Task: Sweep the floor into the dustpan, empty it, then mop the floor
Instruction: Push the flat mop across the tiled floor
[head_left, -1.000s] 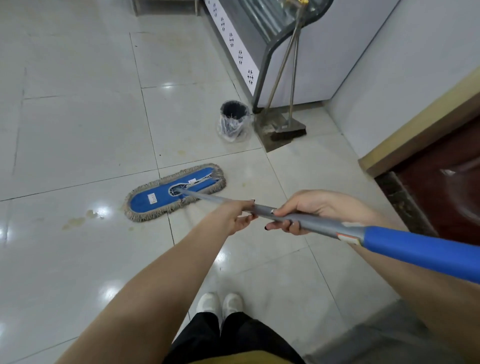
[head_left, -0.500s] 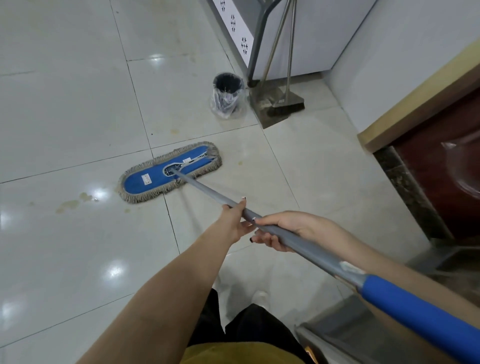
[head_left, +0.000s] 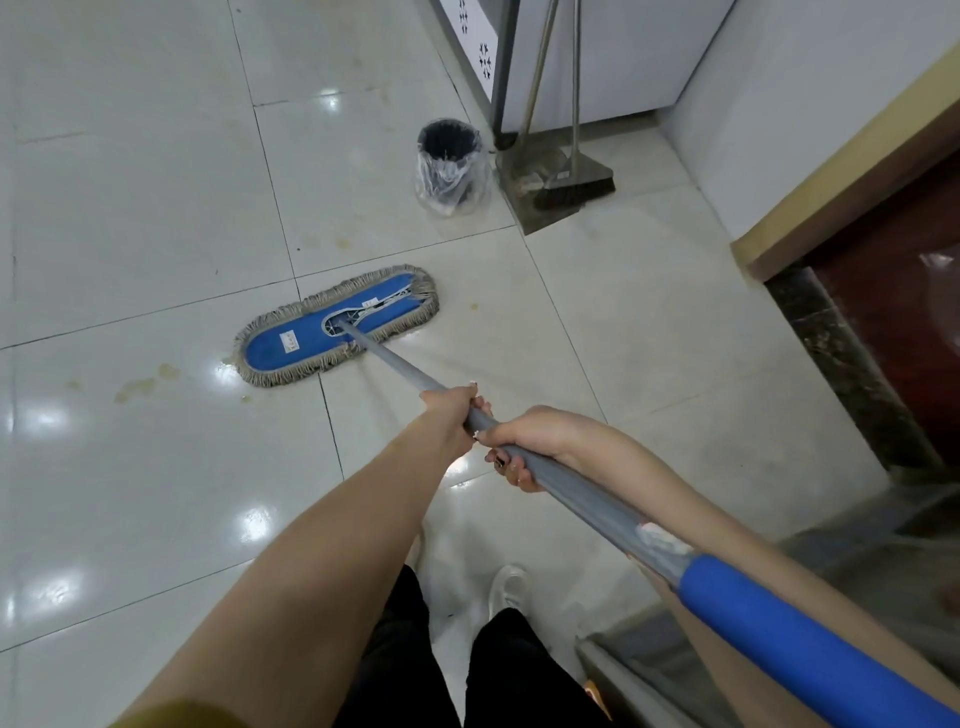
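Observation:
A flat blue mop head (head_left: 337, 326) with a grey fringe lies on the pale tiled floor (head_left: 156, 208) ahead of me. Its grey handle (head_left: 587, 499) runs back to the lower right and ends in a blue foam grip. My left hand (head_left: 449, 415) grips the handle further down the shaft. My right hand (head_left: 535, 441) is closed around it just behind. The dustpan (head_left: 524, 176) and broom (head_left: 574, 184) stand against the cabinet at the back, beside a small black bin (head_left: 451, 166) lined with a clear bag.
Yellowish stains (head_left: 140, 384) mark the tile left of the mop head. A white cabinet (head_left: 597, 57) stands at the back. A dark wooden door with a stone threshold (head_left: 852, 364) is on the right. My shoe (head_left: 509, 590) is below the handle.
The mop head has slid a little to the right and nearer the bin. Both hands stayed on the handle, which now points more steeply down at the floor.

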